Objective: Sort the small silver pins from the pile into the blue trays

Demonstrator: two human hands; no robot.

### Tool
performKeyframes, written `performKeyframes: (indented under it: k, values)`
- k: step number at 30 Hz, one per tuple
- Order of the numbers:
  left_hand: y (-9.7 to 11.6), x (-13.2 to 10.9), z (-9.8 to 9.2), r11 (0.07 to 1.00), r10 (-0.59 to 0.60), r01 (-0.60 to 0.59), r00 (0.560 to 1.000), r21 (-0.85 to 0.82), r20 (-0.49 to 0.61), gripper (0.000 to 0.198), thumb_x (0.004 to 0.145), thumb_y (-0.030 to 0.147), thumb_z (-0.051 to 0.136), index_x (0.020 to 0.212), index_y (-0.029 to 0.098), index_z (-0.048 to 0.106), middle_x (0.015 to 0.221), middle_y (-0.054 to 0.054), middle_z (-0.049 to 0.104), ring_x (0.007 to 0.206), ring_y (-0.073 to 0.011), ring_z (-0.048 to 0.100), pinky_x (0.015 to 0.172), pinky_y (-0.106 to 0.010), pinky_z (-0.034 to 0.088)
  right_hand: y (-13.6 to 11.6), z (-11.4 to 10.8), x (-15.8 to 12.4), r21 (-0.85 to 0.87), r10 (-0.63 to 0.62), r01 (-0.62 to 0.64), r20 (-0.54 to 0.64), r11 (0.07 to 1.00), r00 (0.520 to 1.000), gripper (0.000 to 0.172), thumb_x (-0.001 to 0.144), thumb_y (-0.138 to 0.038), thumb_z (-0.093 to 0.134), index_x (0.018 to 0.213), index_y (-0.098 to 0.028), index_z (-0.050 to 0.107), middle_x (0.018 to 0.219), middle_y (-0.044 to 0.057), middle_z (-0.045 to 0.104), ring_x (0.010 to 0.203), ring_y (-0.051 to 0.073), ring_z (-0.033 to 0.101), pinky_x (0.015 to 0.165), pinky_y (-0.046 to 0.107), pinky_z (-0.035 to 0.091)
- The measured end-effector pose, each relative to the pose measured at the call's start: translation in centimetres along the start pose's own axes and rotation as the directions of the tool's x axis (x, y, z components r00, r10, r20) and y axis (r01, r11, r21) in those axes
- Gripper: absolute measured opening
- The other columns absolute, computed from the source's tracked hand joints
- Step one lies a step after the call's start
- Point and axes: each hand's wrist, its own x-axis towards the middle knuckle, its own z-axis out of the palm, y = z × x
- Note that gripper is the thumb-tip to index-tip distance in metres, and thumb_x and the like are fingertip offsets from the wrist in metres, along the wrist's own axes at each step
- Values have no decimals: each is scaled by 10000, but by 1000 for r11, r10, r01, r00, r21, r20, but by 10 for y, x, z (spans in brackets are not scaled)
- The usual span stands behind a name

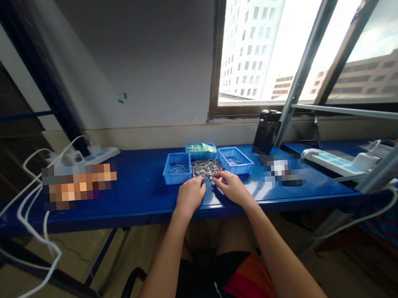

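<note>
A heap of small, thin silvery metal pieces, like screws or nails (205,167), lies on the blue table between three blue bins. My left hand (190,195) rests at the near left edge of the heap, fingers curled together at the tips. Across from it, my right hand (234,187) bends thumb and fingers into a pinch at the heap's near right edge. Whatever either set of fingertips holds is too small to make out. A few metal pieces lie in the left bin (166,175) and some in the right bin (243,167). Green-tinted clear plastic packaging (201,148) fills the back bin (186,150).
A black flask-like container (267,130) stands by the window at the back right. Power strips with white plugs lie at the left (109,154) and right (325,160). White cables (23,215) hang over the left edge. A metal post (310,55) slants up at right. Blurred items flank both sides.
</note>
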Motion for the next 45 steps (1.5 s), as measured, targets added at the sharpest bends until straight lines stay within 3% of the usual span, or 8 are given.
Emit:
performKeyframes:
  k: [7,13,18,26,34,45]
  values:
    - [-1,0,2,998,55,-54,998,44,-15,242,865,294,416,1009,222,597,1007,-43,667,934,-207,609,756,-275,439,5,3,0,-49,-24,25,26,998,999,192,804,-255,509,917,-191,650,868,47,618,710,145,568,701,264,425]
    - [1,0,1,998,25,-24,1000,53,-6,311,862,303,424,1140,222,537,1016,-60,668,929,-210,616,749,-280,445,5,3,0,-40,-18,17,-23,999,1000,174,784,-204,513,889,-182,649,858,44,609,695,141,569,708,268,427]
    - [0,0,2,996,43,-43,999,84,0,271,872,307,404,1048,218,590,1028,-60,664,948,-204,610,770,-276,443,5,4,0,-41,-14,13,-20,999,1000,165,784,-175,500,869,-176,642,851,45,611,705,144,570,714,265,431]
    - [5,-2,2,992,-32,37,999,120,-43,281,872,304,391,1022,183,596,955,-86,677,878,-216,629,733,-284,454,7,5,-1,-74,-8,5,-43,997,999,188,785,-157,475,867,-185,641,849,46,623,727,152,574,719,267,426]
    - [6,-5,-2,995,-54,57,998,76,-44,228,878,285,389,905,177,588,930,-83,646,849,-189,618,724,-250,434,2,1,-1,1,6,-6,-27,1000,1000,175,795,-213,481,843,-188,647,782,31,651,734,161,581,704,267,427]
    - [2,-3,-2,1000,-30,30,998,1,-50,182,861,183,407,927,210,574,960,-55,641,887,-186,611,761,-257,432,0,0,-3,44,17,-16,-17,999,1000,193,799,-256,476,842,-188,651,776,37,667,725,169,600,685,269,443]
